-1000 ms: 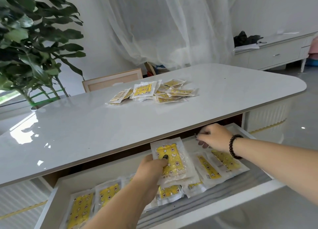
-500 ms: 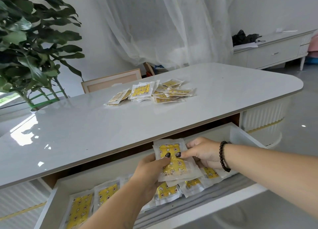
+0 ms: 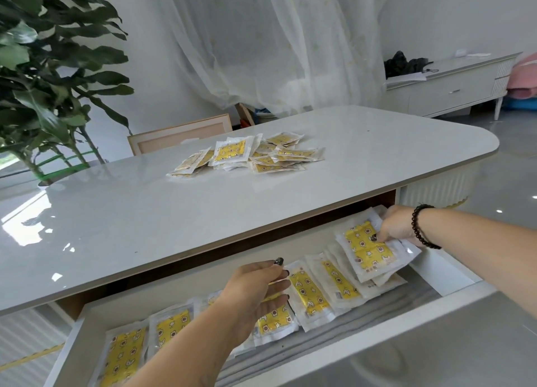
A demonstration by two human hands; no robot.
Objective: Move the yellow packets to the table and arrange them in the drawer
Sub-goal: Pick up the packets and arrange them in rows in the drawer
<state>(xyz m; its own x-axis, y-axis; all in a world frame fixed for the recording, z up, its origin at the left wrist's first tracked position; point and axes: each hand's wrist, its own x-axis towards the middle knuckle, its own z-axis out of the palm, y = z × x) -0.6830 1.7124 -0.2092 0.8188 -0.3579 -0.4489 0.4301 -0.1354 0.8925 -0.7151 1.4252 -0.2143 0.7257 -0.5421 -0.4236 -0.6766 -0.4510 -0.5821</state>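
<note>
Left end of open drawer (image 3: 293, 366): row of yellow packets (image 3: 308, 293) lying flat, overlapped. Left hand (image 3: 255, 290) over the row, fingers straight, grasping nothing. Loose pile (image 3: 250, 154) on desk (image 3: 116, 221) behind. Right hand (image 3: 399, 226) pinches top packet (image 3: 367, 247) at its upper edge — light, floppy, probably slick film, so take the sealed border, not the middle.

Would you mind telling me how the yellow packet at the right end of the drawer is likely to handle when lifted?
The yellow packet is thin, flat plastic, so probably light and somewhat floppy. Its glossy wrapper looks slippery; it may slide off the overlapping packets beneath. The right hand pinches one edge, which seems enough.
</note>
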